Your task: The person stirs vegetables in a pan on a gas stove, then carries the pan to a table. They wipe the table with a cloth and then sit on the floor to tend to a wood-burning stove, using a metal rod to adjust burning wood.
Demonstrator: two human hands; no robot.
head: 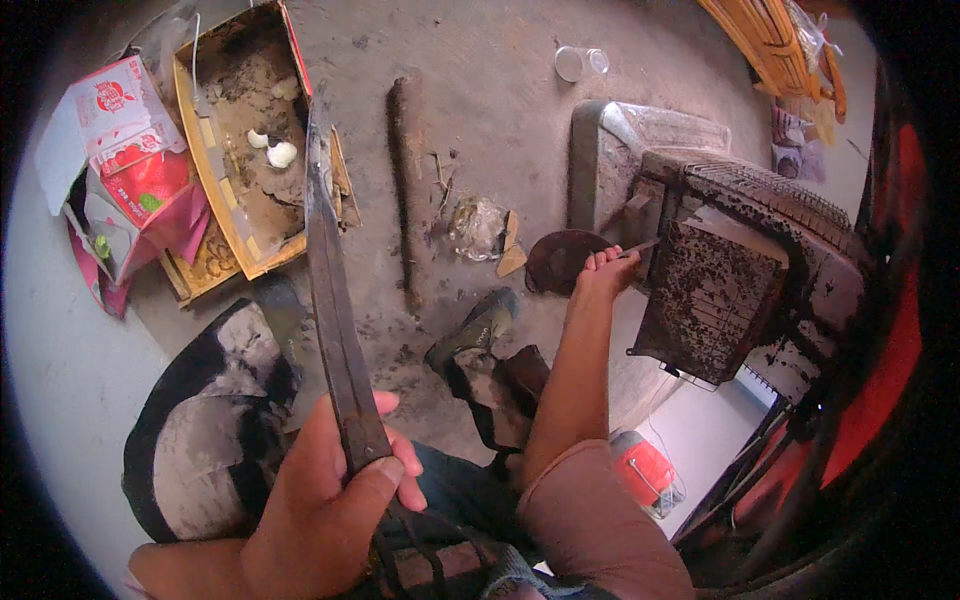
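Note:
My left hand (pixel 330 480) grips long dark metal tongs (pixel 341 330), their arms close together and pointing away from me over the floor. Looped dark metal shows below that hand. Stretched out to the right, my right hand (pixel 609 271) is closed around a thin metal handle (pixel 637 249) at the side of a worn metal stove (pixel 660 142). What the handle joins is hard to see. A round dark iron plate (pixel 562 261) lies just left of those fingers. Beside the hand, a rusty, speckled metal panel (pixel 712 300) belongs to the stove's near part.
At left stand a shallow box (pixel 225 172) with ash-like dirt and white shells, and a torn printed carton (pixel 142 165). A log (pixel 411 187), crumpled clear plastic (pixel 478 227) and a clear cup (pixel 577 64) lie on the floor. Wooden furniture (pixel 765 45) is far right.

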